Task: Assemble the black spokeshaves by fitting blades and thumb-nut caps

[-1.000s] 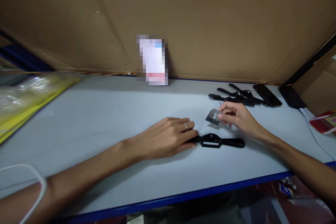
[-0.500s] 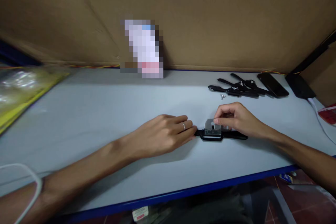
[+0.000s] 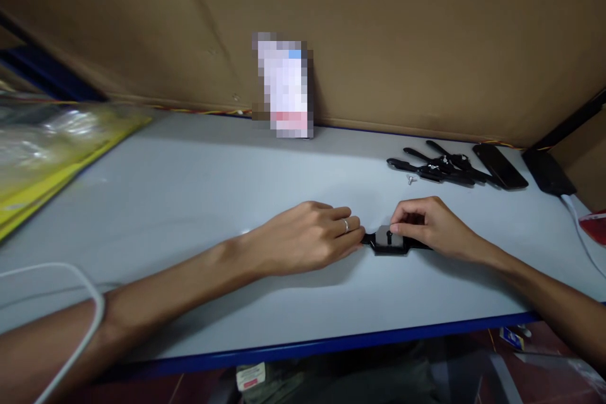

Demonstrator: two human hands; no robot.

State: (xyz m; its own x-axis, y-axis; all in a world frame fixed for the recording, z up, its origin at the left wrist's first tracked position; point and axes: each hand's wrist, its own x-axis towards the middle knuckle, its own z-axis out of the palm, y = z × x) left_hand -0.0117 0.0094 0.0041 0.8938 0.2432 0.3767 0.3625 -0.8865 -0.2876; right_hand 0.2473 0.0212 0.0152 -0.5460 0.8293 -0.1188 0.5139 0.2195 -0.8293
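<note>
A black spokeshave body (image 3: 391,252) lies on the grey-white tabletop between my hands. My left hand (image 3: 315,235), with a ring on one finger, is closed around its left handle. My right hand (image 3: 433,227) pinches the upper right edge of a flat metal blade (image 3: 381,238) with a keyhole-shaped slot. The blade lies over the middle of the body, nearly flat. My right hand covers much of the right handle.
Several black spokeshave bodies (image 3: 442,167) lie at the back right, with small silvery screws (image 3: 411,180) before them. Beside them are a phone (image 3: 500,166) and a black box (image 3: 549,172) with a white cable. Plastic bags (image 3: 52,145) lie left. A pixelated upright object (image 3: 286,88) stands behind.
The blade has tipped from standing steeply to lying nearly flat over the spokeshave body. My right hand moved with it; my left hand keeps its hold. The whole view has shifted slightly.
</note>
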